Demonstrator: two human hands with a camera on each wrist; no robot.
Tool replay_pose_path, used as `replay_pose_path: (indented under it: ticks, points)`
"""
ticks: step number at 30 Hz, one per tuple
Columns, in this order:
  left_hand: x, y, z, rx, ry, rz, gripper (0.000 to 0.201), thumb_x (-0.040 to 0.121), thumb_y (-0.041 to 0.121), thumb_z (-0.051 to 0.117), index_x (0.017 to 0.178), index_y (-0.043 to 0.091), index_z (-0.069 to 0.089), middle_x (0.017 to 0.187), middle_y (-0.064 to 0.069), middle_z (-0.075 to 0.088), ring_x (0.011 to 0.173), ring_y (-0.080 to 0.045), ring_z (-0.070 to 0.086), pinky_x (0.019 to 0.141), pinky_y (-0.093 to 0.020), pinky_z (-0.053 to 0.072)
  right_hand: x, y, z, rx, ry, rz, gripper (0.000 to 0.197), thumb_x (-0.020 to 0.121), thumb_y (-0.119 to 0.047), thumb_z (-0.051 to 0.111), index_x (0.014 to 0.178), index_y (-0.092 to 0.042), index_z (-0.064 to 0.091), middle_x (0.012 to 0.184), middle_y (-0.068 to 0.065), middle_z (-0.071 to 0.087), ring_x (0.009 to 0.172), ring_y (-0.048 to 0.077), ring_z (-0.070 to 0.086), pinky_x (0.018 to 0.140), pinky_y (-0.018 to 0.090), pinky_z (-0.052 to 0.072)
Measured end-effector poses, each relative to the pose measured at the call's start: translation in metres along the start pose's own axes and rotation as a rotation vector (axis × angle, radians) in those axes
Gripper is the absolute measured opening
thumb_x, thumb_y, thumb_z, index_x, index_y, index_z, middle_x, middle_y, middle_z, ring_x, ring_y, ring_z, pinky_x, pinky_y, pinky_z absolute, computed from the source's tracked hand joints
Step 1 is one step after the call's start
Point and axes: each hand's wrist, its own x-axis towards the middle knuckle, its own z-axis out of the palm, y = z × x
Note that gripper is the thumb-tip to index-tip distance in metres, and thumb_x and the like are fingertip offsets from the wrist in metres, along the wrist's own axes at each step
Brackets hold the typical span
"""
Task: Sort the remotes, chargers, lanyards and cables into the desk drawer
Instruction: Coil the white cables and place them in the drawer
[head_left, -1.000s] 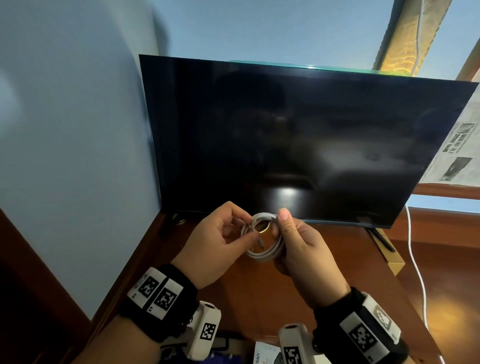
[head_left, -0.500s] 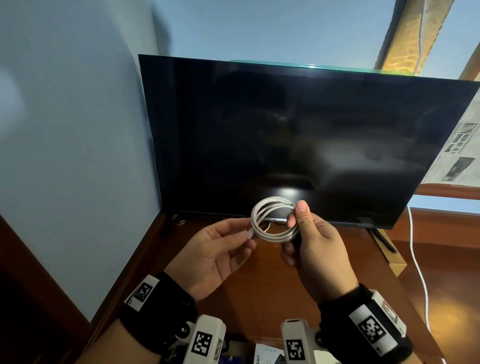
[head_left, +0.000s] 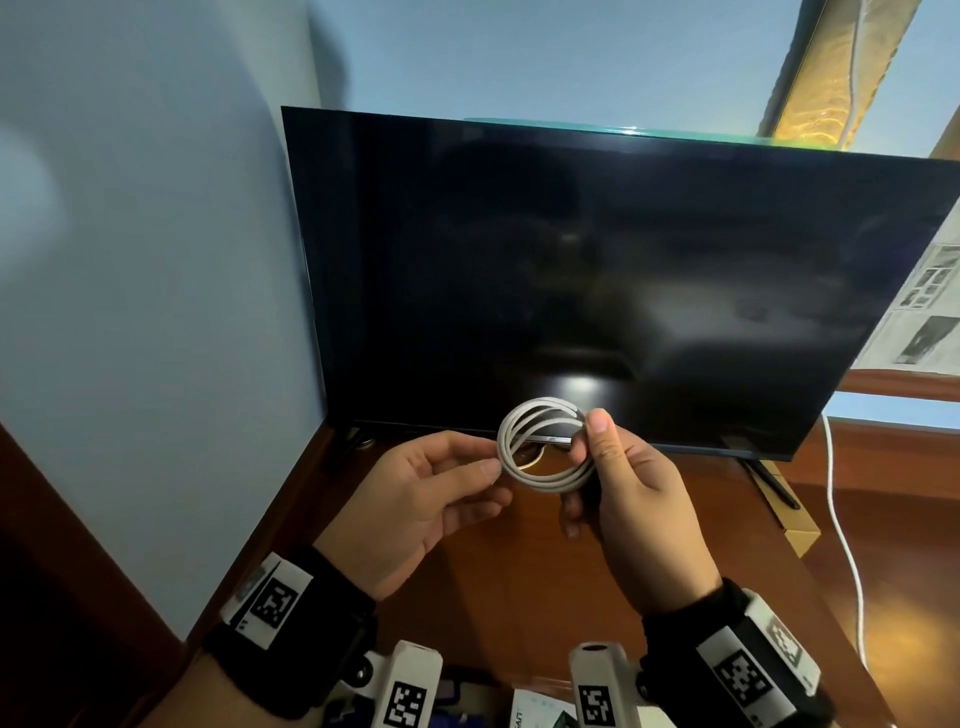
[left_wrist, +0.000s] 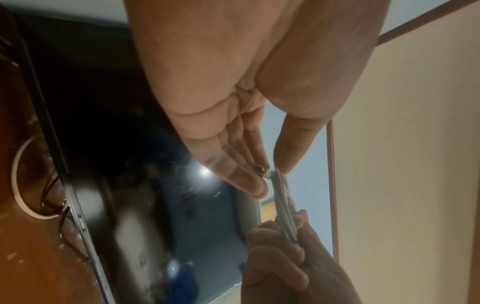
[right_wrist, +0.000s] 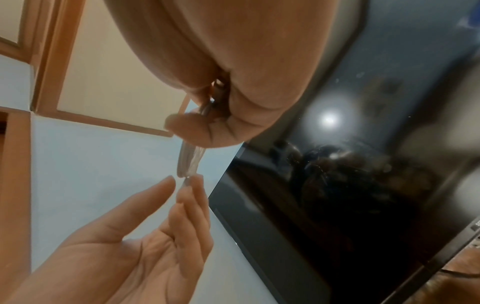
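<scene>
A room in a home is indicated: a dark flat-screen television (head_left: 597, 270) is stood on a wooden counter (head_left: 519, 587) against pale blue walls (head_left: 145, 260), with wooden trim (head_left: 904, 389) seen at right.

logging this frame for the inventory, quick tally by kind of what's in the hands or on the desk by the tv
Coiled white cable, gripped by the right hand, left hand touching its edge: 1
Television on the desk: 1
Loose white cord beside the desk: 1
Cardboard box: 1
Total: 4
</scene>
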Motion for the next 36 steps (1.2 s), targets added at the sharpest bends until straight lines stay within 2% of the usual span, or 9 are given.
replay_pose_path:
  ticks: [7,11,15,18,23,26,29,32,36]
  points:
    - [0.001,-0.001,-0.011,-0.009,0.049,0.036,0.028,0.083,0.014,0.07,0.109,0.006,0.077,0.097,-0.014,0.074,0.083,-0.018,0.07,0.075,-0.024,0.059,-0.002,0.0,0.0,0.035,-0.09,0.013,0.041,0.098,-0.041,0.051,0.08,-0.007,0.065,0.07,0.015,0.062,0.056,0.023,0.055,0.048,0.032,0.051]
    - [0.0,-0.004,-0.011,0.011,0.089,0.022,0.035,0.08,0.023,0.074,0.11,0.005,0.076,0.096,-0.012,0.074,0.083,-0.018,0.07,0.076,-0.025,0.059,-0.009,0.01,0.002,0.037,-0.104,0.066,0.038,0.101,-0.035,0.053,0.087,-0.005,0.07,0.082,0.026,0.067,0.064,0.026,0.062,0.055,0.034,0.056]
    - [-0.005,-0.012,-0.022,0.199,0.206,-0.001,0.04,0.075,0.03,0.081,0.107,0.007,0.075,0.09,-0.008,0.075,0.082,-0.019,0.068,0.082,-0.032,0.059,-0.024,0.036,0.006,-0.068,-0.169,0.132,0.03,0.104,-0.029,0.051,0.104,-0.007,0.072,0.084,0.014,0.073,0.068,0.027,0.067,0.062,0.036,0.06]
    - [-0.016,-0.028,-0.042,0.373,0.255,-0.079,0.031,0.078,0.027,0.085,0.103,0.011,0.076,0.089,-0.009,0.077,0.078,-0.021,0.069,0.085,-0.04,0.06,-0.041,0.066,0.011,-0.124,-0.223,0.222,0.026,0.105,-0.028,0.051,0.107,-0.01,0.07,0.085,0.016,0.074,0.071,0.028,0.07,0.068,0.04,0.062]
    - [-0.051,-0.072,-0.083,0.51,0.302,-0.239,0.023,0.081,0.02,0.087,0.099,0.011,0.076,0.09,-0.013,0.078,0.076,-0.023,0.074,0.079,-0.041,0.063,-0.069,0.122,0.028,-0.121,-0.25,0.46,0.018,0.105,-0.021,0.054,0.116,-0.015,0.067,0.094,0.01,0.078,0.078,0.028,0.074,0.067,0.035,0.062]
    - [-0.077,-0.097,-0.105,0.527,0.347,-0.323,0.021,0.08,0.015,0.088,0.096,0.009,0.076,0.091,-0.015,0.077,0.074,-0.024,0.075,0.077,-0.04,0.064,-0.086,0.155,0.038,-0.201,-0.32,0.503,0.014,0.102,-0.022,0.06,0.112,-0.018,0.069,0.095,0.007,0.078,0.086,0.029,0.075,0.075,0.044,0.064]
    - [-0.102,-0.115,-0.129,0.556,0.362,-0.405,0.018,0.085,0.012,0.084,0.1,0.008,0.075,0.091,-0.017,0.077,0.074,-0.021,0.077,0.07,-0.032,0.063,-0.1,0.19,0.049,-0.341,-0.441,0.507,0.008,0.101,-0.023,0.064,0.105,-0.021,0.07,0.089,0.005,0.077,0.076,0.019,0.073,0.071,0.035,0.062]
    - [-0.125,-0.131,-0.156,0.577,0.367,-0.481,0.012,0.091,0.011,0.077,0.102,0.008,0.075,0.091,-0.016,0.078,0.082,-0.026,0.078,0.078,-0.04,0.065,-0.112,0.222,0.063,-0.381,-0.531,0.548,0.007,0.1,-0.016,0.065,0.098,-0.018,0.071,0.074,-0.003,0.075,0.066,0.011,0.065,0.065,0.026,0.053]
    - [-0.152,-0.148,-0.187,0.567,0.401,-0.581,0.011,0.098,0.01,0.068,0.107,0.007,0.075,0.094,-0.015,0.078,0.087,-0.024,0.078,0.082,-0.037,0.064,-0.122,0.263,0.084,-0.404,-0.598,0.681,0.01,0.102,-0.017,0.061,0.1,-0.011,0.07,0.075,0.003,0.075,0.065,0.013,0.064,0.064,0.029,0.055]
